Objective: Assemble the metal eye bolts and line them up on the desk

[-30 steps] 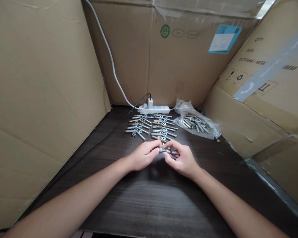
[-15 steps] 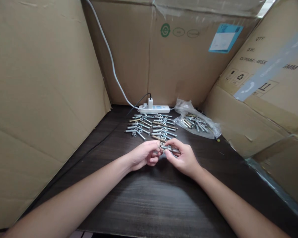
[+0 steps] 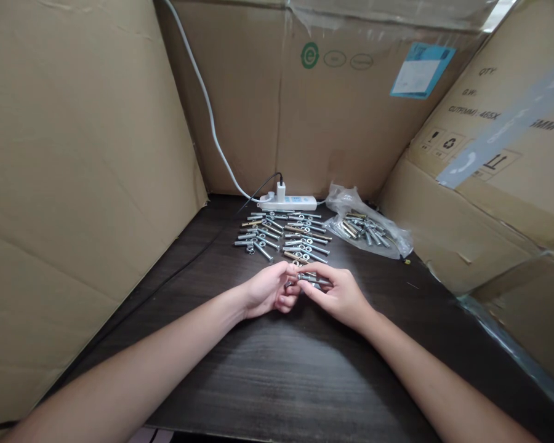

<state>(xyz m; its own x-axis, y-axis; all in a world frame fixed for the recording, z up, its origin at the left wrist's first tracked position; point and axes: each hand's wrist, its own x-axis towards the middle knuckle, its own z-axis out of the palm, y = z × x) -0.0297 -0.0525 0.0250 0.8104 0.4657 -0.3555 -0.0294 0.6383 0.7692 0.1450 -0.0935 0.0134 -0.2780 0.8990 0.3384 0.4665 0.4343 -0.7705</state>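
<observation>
My left hand (image 3: 270, 289) and my right hand (image 3: 336, 294) meet over the dark wooden table (image 3: 277, 369), fingertips together. A silver bolt (image 3: 313, 279) lies pinched between the thumb and fingers of my right hand, pointing left. The fingers of my left hand are curled and pinched at the bolt's left end, on a small metal part that I cannot name. Just beyond the hands lie rows of silver and brass-coloured bolts (image 3: 284, 235), set side by side on the table.
A clear plastic bag of more bolts (image 3: 367, 229) lies at the back right. A white power strip (image 3: 289, 202) with a plug and cables sits against the rear cardboard box (image 3: 305, 111). Cardboard walls (image 3: 74, 184) close in left and right.
The left hand's fingers have curled in tighter at the bolt's end, and both hands shifted slightly left. The view tilted a little.
</observation>
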